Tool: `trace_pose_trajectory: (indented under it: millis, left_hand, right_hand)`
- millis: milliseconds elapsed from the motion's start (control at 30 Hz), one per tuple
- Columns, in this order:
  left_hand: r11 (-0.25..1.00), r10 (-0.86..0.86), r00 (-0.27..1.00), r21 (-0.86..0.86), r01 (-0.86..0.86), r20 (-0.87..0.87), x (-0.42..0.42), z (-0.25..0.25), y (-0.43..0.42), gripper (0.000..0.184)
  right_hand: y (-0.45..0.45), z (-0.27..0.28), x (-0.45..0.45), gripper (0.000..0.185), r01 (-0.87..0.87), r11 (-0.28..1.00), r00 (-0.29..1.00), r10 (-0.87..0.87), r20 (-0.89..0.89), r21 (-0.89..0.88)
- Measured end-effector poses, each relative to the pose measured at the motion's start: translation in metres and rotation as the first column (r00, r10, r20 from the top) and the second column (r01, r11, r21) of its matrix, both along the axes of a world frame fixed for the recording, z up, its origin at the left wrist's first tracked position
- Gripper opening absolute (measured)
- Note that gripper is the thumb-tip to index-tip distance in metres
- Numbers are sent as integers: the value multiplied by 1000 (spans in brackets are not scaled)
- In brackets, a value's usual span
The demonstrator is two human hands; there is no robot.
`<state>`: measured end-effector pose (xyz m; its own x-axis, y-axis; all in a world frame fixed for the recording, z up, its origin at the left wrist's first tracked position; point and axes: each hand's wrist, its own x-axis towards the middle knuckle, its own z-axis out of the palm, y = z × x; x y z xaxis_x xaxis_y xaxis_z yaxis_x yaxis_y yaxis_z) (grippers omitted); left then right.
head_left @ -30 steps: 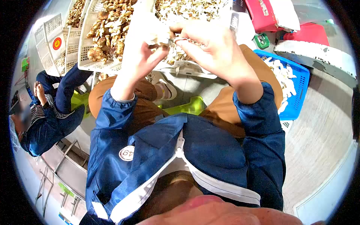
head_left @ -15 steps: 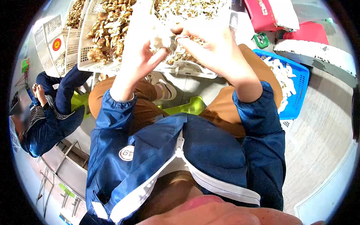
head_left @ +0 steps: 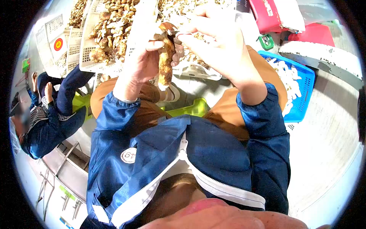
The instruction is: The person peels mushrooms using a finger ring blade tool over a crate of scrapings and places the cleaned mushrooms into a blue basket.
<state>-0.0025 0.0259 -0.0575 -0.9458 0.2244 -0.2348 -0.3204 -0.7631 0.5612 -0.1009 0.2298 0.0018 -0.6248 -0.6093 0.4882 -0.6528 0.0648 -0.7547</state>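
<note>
A brown mushroom (head_left: 165, 63) hangs upright in my left hand (head_left: 146, 57), its cap at the top and its pale stem end pointing down. The fingers of my left hand are round the stem. My right hand (head_left: 213, 38) is pinched beside the cap, on something thin and small that I cannot make out. Behind the hands stands a white crate (head_left: 187, 72) with pale trimmings (head_left: 198, 57). To its left, a white basket (head_left: 85, 57) holds many brown mushrooms (head_left: 110, 42).
A blue basket (head_left: 308, 91) with white mushroom pieces (head_left: 291, 82) is at the right. A co-worker (head_left: 45, 118) sits at the left. Red containers (head_left: 267, 15) and a small green box (head_left: 266, 41) lie at the upper right. A green stool (head_left: 190, 108) shows between my knees.
A brown mushroom now shows in my left hand, where a pale, overexposed piece was before. My left hand has turned and lowered a little. The co-worker's hands have moved apart.
</note>
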Motion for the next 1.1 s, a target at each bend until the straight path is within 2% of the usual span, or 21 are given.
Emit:
trace_pose_trajectory:
  millis: [33,67,100,167,200,300,333,367,400,433,467,533,600,700,800,833,900,1000,1067,1100]
  left_hand:
    - [999,-8,1000,-37,8,13,0,-2,0,47]
    - [997,-13,1000,-74,15,26,0,-5,-1,47]
    - [994,-17,999,-111,21,40,0,-6,-1,47]
    - [968,88,995,-239,-72,54,2,-1,7,43]
    - [942,103,994,-325,-88,27,2,-7,5,41]
    - [846,100,989,-513,-143,-112,2,-25,1,30]
    - [824,76,989,-551,-133,-126,5,-29,-4,28]
    - [800,52,989,-586,-124,-138,7,-34,-9,27]
    - [836,40,998,-545,-59,-47,8,-47,-15,26]
    - [642,-48,970,-751,-154,-240,2,-29,-9,28]
    - [403,-186,902,-867,-292,-390,-3,-8,-4,31]
    - [337,-238,873,-879,-336,-425,-5,2,3,34]
    - [685,-48,971,-716,-137,-232,1,-11,5,38]
    - [810,14,981,-572,-126,-196,2,-20,3,42]
    - [678,-68,978,-728,-100,-199,3,-20,-4,44]
    - [680,-47,985,-727,-90,-167,4,-20,-4,43]
    - [685,-4,995,-725,-71,-101,7,-15,-1,43]
    - [675,-99,989,-738,-16,-112,3,6,1,43]
    - [512,-177,982,-858,38,-62,8,-6,-7,41]
    - [567,-166,984,-823,43,-64,7,-6,-6,41]
  right_hand:
    - [1,1,0,10,-3,1000,1000,3,-4,11]
    - [2,-9,1,9,46,986,999,-42,-29,161]
    - [0,-16,2,9,35,995,999,-35,3,93]
    - [-5,-23,3,14,20,999,998,-17,63,-48]
    - [0,-19,4,14,-3,996,993,-8,122,90]
    - [-2,-20,10,14,5,1000,982,-8,186,16]
    - [-2,-24,4,15,-35,998,995,39,89,-52]
    - [-1,-24,4,15,-35,999,994,38,98,-31]
    - [0,-22,5,15,-37,999,993,37,108,-10]
    - [0,-21,5,15,-38,999,993,37,116,10]
    - [-1,-20,5,15,-24,999,992,21,128,23]
    - [-3,-21,7,15,4,999,988,-11,152,49]
    - [-6,-27,9,14,48,999,995,-48,89,11]
    - [-12,-32,11,14,81,996,996,-79,44,-28]
    - [-16,-34,14,14,96,993,995,-96,2,-66]
    - [-17,-34,14,14,101,992,995,-103,-15,-81]
    - [-13,-30,14,16,67,997,995,-64,80,-28]
    - [-13,-30,17,18,86,995,989,-91,117,42]
    - [-13,-33,12,17,90,992,990,-99,101,91]
    - [-12,-33,10,17,92,989,990,-103,94,115]
